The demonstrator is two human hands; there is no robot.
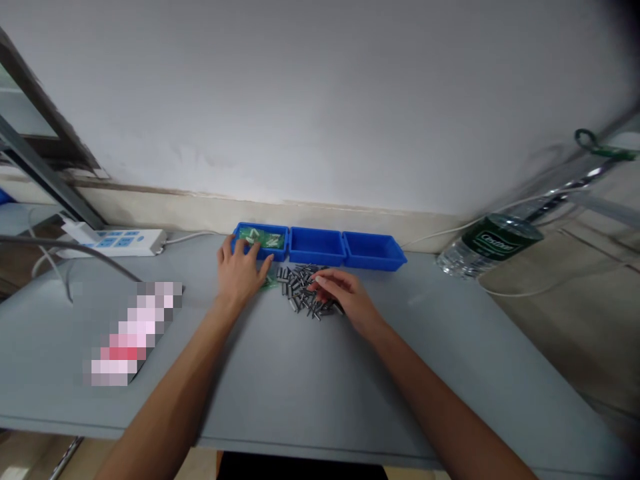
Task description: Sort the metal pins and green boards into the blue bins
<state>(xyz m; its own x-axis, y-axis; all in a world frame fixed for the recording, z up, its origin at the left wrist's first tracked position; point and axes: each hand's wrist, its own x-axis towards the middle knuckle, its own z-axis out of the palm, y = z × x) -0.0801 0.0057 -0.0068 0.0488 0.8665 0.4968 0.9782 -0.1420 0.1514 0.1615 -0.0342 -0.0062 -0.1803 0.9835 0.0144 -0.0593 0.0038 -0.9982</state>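
My left hand (239, 272) reaches to the left blue bin (281, 254), its fingers spread over the bin's front edge. Inside that bin lies a green plastic packet (260, 237) with small pale pieces. Just right of my left hand, another bit of green packet (271, 280) rests on the table, partly covered by the hand. A loose pile of short grey metal pins (299, 285) is heaped in front of the bins. Over the pile's right side, my right hand (353, 300) has thumb and fingertips closed together; whatever they pinch is too small to make out.
The middle blue bin (317, 252) and right blue bin (375, 257) line up along the wall. A power strip (125, 243) and a pixelated object (133, 333) are at left on the grey table (310, 393). A large green-labelled water bottle (493, 243) leans at the right.
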